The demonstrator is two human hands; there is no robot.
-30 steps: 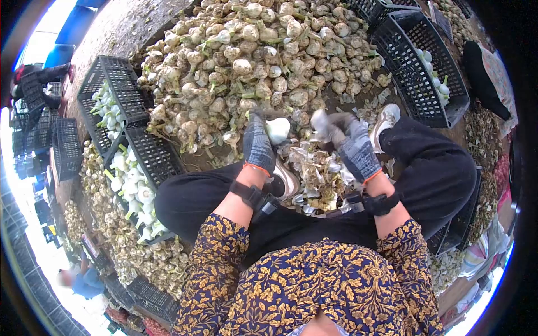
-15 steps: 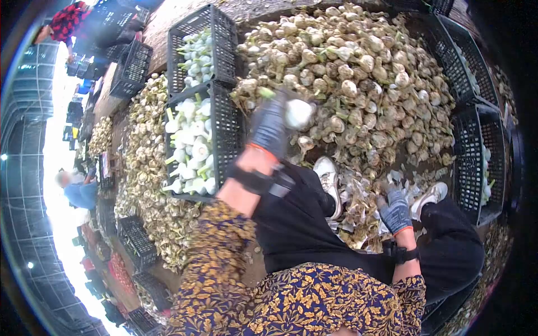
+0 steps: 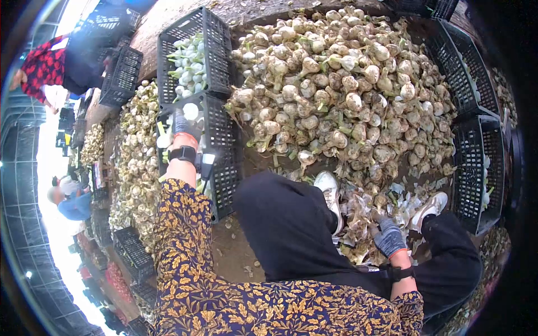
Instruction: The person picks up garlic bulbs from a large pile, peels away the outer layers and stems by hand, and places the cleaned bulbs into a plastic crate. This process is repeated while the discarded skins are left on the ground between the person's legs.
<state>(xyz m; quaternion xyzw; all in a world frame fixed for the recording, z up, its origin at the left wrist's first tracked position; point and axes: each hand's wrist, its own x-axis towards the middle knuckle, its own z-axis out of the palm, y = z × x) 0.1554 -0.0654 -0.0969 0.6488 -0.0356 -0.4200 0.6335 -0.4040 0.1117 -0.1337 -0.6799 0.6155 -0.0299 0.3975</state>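
Left hand at a crate beside the garlic heap, right hand down among the peelings

A seated person works at a broad heap of unpeeled garlic bulbs (image 3: pixel 342 89), the outer skins brownish and soil-marked. The left hand (image 3: pixel 182 126), in a grey glove with an orange cuff, is left of the heap, over the opening of the near black crate (image 3: pixel 222 162). A clean white bulb (image 3: pixel 191 111) lies against the thumb side of that hand, at the crate; the fingers are partly hidden, so one cannot tell whether they grip it. Other white bulbs with green stems (image 3: pixel 163 134) show in the crate around the hand.

The right hand (image 3: pixel 389 239), gloved alike, is low in front of the heap, fingertips at a pile of papery peelings (image 3: pixel 354 215). Its fingers look bent, but whether they are closed on anything cannot be told. The peelings lie between the person's two white shoes (image 3: pixel 329 193).

Also left of the heap, adjoining the near crate on its far side, a second crate (image 3: pixel 220 61) holds pale bulbs. Right of the heap stand two more black crates (image 3: pixel 469 173), end to end. Well to the left of the heap are a person in a red-and-black top (image 3: pixel 43 70) and another in blue (image 3: pixel 75 206).
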